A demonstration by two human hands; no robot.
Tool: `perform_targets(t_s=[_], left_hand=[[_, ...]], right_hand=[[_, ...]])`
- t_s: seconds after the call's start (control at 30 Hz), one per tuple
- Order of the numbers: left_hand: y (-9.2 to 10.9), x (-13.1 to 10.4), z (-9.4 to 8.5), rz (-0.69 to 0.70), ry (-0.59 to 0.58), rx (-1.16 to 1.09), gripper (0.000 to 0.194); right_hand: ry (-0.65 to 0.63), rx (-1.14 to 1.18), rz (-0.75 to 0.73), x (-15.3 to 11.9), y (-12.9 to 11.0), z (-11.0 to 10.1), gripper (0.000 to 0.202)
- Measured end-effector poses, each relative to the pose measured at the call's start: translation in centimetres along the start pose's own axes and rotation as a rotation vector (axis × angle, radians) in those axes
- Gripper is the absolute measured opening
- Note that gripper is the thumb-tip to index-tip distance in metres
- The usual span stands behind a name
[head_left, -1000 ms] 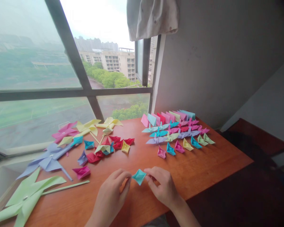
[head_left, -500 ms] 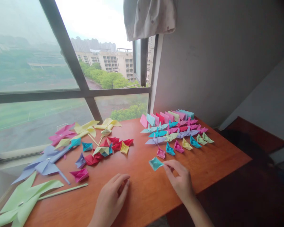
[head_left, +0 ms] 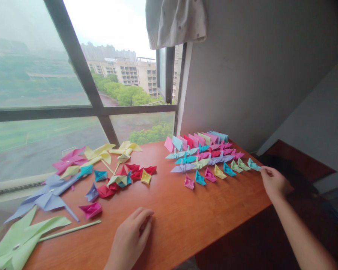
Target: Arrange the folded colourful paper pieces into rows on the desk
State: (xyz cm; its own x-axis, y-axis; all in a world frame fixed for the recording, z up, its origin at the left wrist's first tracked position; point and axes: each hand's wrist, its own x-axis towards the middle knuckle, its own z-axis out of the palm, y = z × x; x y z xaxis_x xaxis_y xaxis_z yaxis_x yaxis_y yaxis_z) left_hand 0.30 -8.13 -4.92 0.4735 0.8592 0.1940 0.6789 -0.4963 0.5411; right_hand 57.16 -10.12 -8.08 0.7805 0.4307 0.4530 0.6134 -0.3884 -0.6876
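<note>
Near four o'clock, the right hand (head_left: 275, 182) pinches a turquoise folded-paper boat (head_left: 252, 164); the left hand (head_left: 132, 236), at seven, curls half-open.

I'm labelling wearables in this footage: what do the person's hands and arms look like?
Left hand and right hand look bare: no gloves, rings or bracelets show. No sleeve shows on the right forearm; the left is mostly cut off.

**Bare Hands, Bare Forearm**

The person's left hand (head_left: 132, 233) and right hand (head_left: 275, 182) are both bare, with slim fingers and smooth backs. The right forearm (head_left: 300, 228) is uncovered too, slender, narrowing at the wrist. A grey patch (head_left: 189, 264) shows at the bottom edge, possibly clothing, too dim to tell.
</note>
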Motion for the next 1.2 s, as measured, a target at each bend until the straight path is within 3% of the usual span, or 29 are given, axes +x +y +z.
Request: perform_targets(t_s=[0.3, 1.2], left_hand=[[0.0, 0.2, 0.0, 0.003, -0.002, -0.024, 0.018], [0.1, 0.2, -0.1, 0.01, 0.005, -0.01, 0.019]], right_hand=[[-0.093, -0.028, 0.078, 1.7, -0.3, 2.1, 0.028], [-0.105, -0.061, 0.118, 1.2, -0.7, 1.9, 0.024]])
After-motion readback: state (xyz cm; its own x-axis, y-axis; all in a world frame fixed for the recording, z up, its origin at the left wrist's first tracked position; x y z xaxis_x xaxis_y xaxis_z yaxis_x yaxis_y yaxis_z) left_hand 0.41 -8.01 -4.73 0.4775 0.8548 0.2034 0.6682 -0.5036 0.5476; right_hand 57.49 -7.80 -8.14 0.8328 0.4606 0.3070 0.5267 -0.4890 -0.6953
